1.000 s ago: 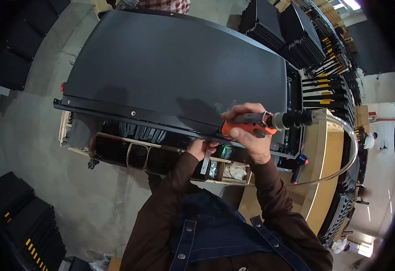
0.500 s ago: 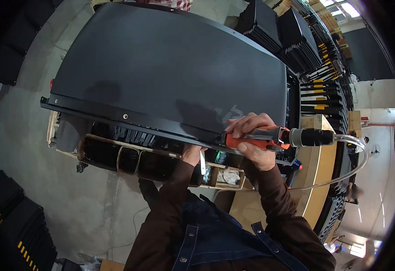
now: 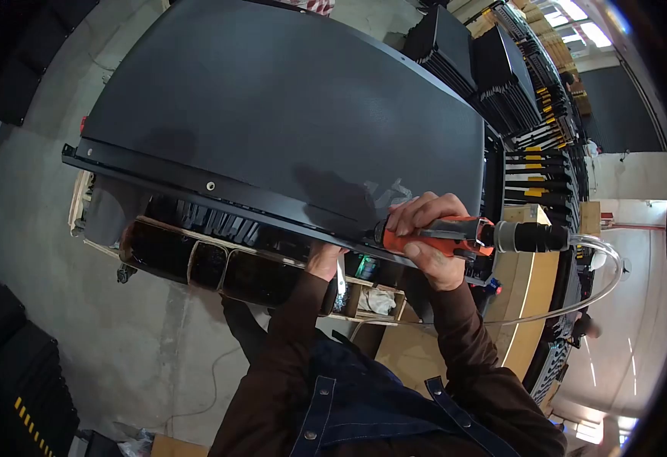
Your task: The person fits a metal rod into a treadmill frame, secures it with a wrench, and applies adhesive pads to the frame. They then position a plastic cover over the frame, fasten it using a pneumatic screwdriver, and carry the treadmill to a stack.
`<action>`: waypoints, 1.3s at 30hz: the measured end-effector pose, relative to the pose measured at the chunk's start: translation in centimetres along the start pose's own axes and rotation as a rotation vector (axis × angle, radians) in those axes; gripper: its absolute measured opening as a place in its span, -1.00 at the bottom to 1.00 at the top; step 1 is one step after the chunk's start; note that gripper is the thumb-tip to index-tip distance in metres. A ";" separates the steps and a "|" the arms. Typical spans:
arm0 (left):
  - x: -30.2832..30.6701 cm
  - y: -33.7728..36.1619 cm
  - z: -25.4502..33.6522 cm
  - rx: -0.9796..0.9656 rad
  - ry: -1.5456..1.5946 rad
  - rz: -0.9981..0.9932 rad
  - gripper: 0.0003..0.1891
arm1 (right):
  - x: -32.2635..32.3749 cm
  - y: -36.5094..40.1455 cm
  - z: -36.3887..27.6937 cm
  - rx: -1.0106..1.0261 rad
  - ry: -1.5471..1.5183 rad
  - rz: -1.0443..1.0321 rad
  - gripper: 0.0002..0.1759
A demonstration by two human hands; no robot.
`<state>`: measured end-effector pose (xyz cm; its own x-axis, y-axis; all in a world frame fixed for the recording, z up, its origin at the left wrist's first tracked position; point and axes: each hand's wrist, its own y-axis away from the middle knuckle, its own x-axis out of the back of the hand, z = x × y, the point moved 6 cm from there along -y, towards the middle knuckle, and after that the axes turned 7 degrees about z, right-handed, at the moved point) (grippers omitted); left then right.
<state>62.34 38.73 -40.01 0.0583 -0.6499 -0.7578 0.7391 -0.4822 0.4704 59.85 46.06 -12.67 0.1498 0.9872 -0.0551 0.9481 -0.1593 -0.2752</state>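
Note:
My right hand (image 3: 434,255) is wrapped round an orange pneumatic tool (image 3: 455,234), held almost level, with a clear air hose (image 3: 621,266) on its back end. The tool's nose meets the black side rail (image 3: 265,204) of a large dark deck (image 3: 287,99), which looks like a treadmill deck. Under that rail is my left hand (image 3: 323,261), its fingers mostly hidden by the edge. A thin pale strip (image 3: 341,283) shows beside it; I cannot tell whether the hand holds it.
Below the rail stand dark bins (image 3: 265,277) and a wooden tray (image 3: 390,312) with a crumpled white cloth (image 3: 379,301). Black panels (image 3: 444,46) are stacked at the back right, beside rows of black parts with yellow marks (image 3: 535,171). More panels (image 3: 13,358) lie at left.
The view has shifted slightly, so the deck and bins sit a little differently. Both hands and the tool keep nearly the same place at the rail.

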 end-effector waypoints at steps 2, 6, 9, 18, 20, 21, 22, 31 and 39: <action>-0.3 0.2 0.1 -0.010 0.013 0.055 -0.59 | -0.2 -0.1 -0.1 0.012 0.016 -0.008 -0.62; 0.4 0.0 -0.4 -0.066 0.021 0.048 -0.52 | 0.0 -0.3 0.0 0.015 0.004 -0.043 -0.63; 1.7 -1.5 -2.2 0.026 0.023 0.010 -0.53 | -0.5 -0.1 -0.4 0.015 -0.017 -0.043 -0.65; 1.2 -2.2 -2.2 0.107 0.108 -0.099 -0.65 | -0.4 0.0 -0.6 -0.071 0.009 0.004 -0.52; 1.5 -2.5 -3.1 0.226 0.165 -0.157 -0.76 | -0.8 -0.3 -1.9 -0.141 0.074 0.002 -0.43; 1.1 -1.6 -2.3 0.185 0.175 -0.223 -0.80 | -0.3 -0.3 -1.9 -0.110 0.129 -0.078 -0.37; 0.6 0.1 -1.3 0.219 0.215 -0.204 -0.82 | 0.4 -0.1 -1.6 -0.115 0.129 -0.025 -0.37; 13.9 6.8 2.7 -0.163 -0.601 0.270 -0.85 | -1.1 2.2 -1.3 -0.061 0.188 0.484 -0.40; 30.7 8.4 24.5 -0.805 -1.377 0.554 -0.89 | -2.1 1.5 -1.6 -0.060 0.353 0.477 -0.62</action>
<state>53.92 0.39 -48.23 0.1435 -0.8283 0.5415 0.9872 0.0815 -0.1370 61.42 43.74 -11.40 0.6373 0.7526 0.1655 0.7659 -0.5951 -0.2433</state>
